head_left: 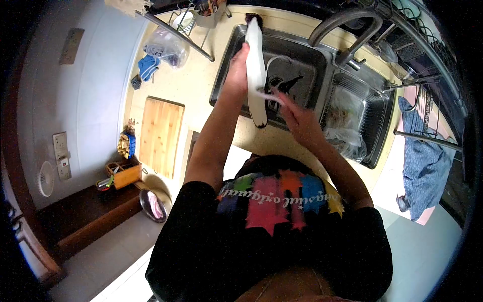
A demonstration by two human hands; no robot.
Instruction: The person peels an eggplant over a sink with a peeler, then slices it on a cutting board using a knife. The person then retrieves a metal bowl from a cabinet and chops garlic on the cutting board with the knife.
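My left hand [237,69] is wrapped around a long, pale, mostly peeled eggplant [256,65], held lengthwise over the left sink basin [307,55]. Its far end is dark, and a thin dark rim shows at its near tip. My right hand [299,120] grips a white peeler [271,96], blurred by motion, whose head meets the eggplant's lower half. Strips of dark peel [289,84] lie in the basin around the drain.
A curved faucet [344,20] rises behind the sink. Plastic bags sit in a draining basket [347,110] on the right. Leftward are a wooden cutting board [162,133], a blue cloth [148,67] and a metal bowl [153,205]. A rack [427,75] overhangs the right side.
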